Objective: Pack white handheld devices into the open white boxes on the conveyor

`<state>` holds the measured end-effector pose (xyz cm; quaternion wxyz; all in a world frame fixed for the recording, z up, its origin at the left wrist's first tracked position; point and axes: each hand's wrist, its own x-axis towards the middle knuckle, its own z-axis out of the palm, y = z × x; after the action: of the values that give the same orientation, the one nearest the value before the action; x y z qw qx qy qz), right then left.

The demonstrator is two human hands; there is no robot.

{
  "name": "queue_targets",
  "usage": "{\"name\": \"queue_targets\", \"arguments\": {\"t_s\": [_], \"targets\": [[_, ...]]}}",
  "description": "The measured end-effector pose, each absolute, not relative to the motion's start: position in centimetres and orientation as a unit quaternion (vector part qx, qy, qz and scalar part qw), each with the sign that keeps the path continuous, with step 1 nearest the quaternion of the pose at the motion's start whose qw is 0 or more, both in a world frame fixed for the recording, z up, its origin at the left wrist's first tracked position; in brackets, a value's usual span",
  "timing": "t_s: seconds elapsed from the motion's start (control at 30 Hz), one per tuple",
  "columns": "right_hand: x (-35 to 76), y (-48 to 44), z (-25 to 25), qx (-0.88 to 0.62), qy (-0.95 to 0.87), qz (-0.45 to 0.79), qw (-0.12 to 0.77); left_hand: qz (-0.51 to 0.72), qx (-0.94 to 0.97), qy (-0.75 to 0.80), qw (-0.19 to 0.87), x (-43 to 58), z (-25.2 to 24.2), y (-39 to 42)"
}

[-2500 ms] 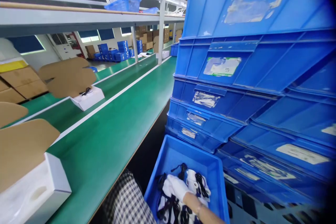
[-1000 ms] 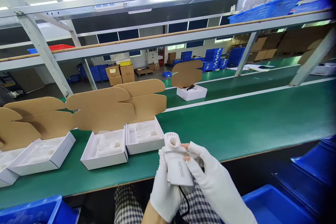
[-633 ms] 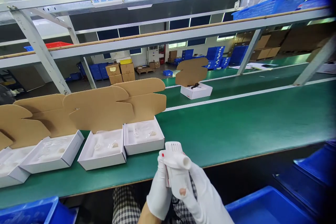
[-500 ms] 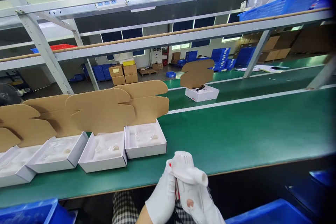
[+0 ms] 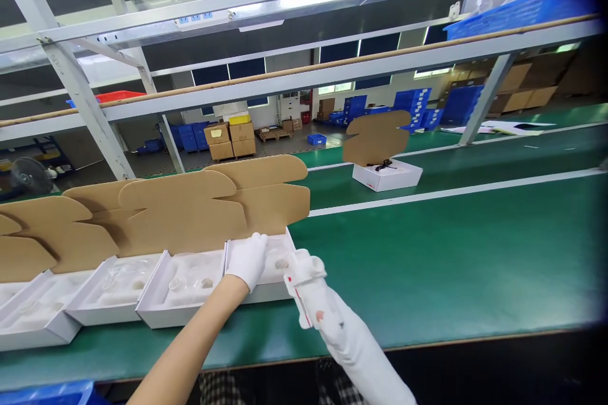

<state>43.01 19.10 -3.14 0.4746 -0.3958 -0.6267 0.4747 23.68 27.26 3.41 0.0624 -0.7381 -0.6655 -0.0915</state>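
My left hand (image 5: 247,259) in a white glove, laid flat and open on the white box (image 5: 266,266), holding nothing, my right hand (image 5: 332,323) wrapped tight around a white gadget (image 5: 306,281), just right of the box, over the green belt (image 5: 427,253)

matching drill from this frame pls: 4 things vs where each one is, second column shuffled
Things:
1. left hand
2. right hand
3. red crate
4. far open box

Places:
A. on the upper shelf, at the left
B. alone on the far green belt
C. gripping the white device
D. on the rim of the nearest open box

Pairs: 1-D, 2-C, 3-A, 4-B
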Motion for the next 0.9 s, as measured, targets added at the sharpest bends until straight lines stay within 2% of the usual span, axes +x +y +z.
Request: {"name": "queue_targets", "arguments": {"t_s": [0.1,0.2,0.3,0.4,0.47,0.57,0.73,0.8,0.9], "targets": [[41.3,19.5,-3.3,-0.474,-0.689,0.318,0.446,-0.12,-0.759,-0.638,0.054,23.5,4.2,26.6],[40.1,19.2,-4.0,-0.505,-0.716,0.217,0.429,-0.155,-0.78,-0.605,0.037,23.4,5.0,25.3],[39.4,18.9,-4.5,-0.529,-0.721,0.174,0.413,-0.179,-0.812,-0.554,0.031,23.5,5.4,23.6],[39.3,19.0,-4.1,-0.535,-0.711,0.188,0.417,-0.19,-0.841,-0.504,0.058,23.4,5.2,21.5],[39.7,19.2,-3.4,-0.519,-0.68,0.26,0.448,-0.183,-0.859,-0.469,0.092,23.1,4.5,20.3],[40.6,19.6,-2.3,-0.451,-0.549,0.499,0.496,-0.222,-0.868,-0.423,0.138,22.2,2.4,19.3],[39.9,19.2,-2.5,-0.33,-0.366,0.75,0.442,-0.469,-0.769,-0.435,-0.003,22.3,-0.9,18.7],[38.7,18.7,-3.2,-0.255,-0.28,0.804,0.458,-0.498,-0.75,-0.435,-0.019,23.3,-1.4,18.1],[37.4,18.6,-4.0,-0.249,-0.232,0.77,0.54,-0.502,-0.768,-0.395,-0.04,24.5,-1.9,17.1]]}}
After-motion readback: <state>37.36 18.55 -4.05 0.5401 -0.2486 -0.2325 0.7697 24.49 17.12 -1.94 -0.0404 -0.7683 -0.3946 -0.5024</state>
